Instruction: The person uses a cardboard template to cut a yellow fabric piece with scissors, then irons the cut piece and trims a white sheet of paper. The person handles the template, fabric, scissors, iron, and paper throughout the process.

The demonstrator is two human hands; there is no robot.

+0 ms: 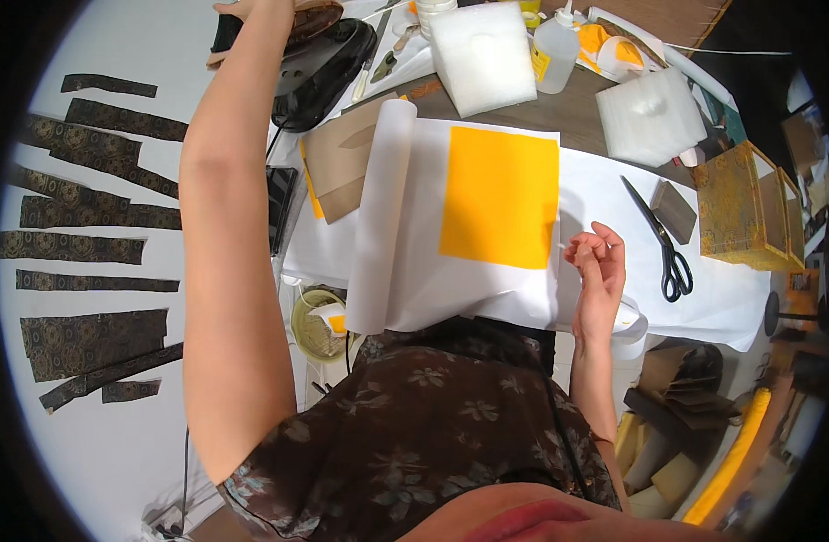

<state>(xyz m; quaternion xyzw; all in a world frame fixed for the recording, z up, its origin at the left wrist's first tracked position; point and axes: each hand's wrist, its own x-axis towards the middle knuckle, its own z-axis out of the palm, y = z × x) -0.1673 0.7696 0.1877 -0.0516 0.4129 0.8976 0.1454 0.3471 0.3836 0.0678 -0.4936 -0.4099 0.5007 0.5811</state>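
Fingers [610, 238] of your right hand [597, 278] were loosely bent and partly apart in the head view, just beside the orange sheet [500, 199]. That sheet lay on white paper [487, 294] before you, its long axis running away from you, far end leaning slightly right. Left of it, the paper's rolled end [381, 217] pointed nearly the same way. Your left hand [242, 8] was cut off by the top edge; its fingers' state could not be told.

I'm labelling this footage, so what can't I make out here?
In the head view:
- Left hand: partly cut off by the top edge; its grip is unclear.
- White roll: its outer layers hide the inside.
- Patterned strips: the left arm hides some right ends.
- Bin: scraps cover part of its contents.
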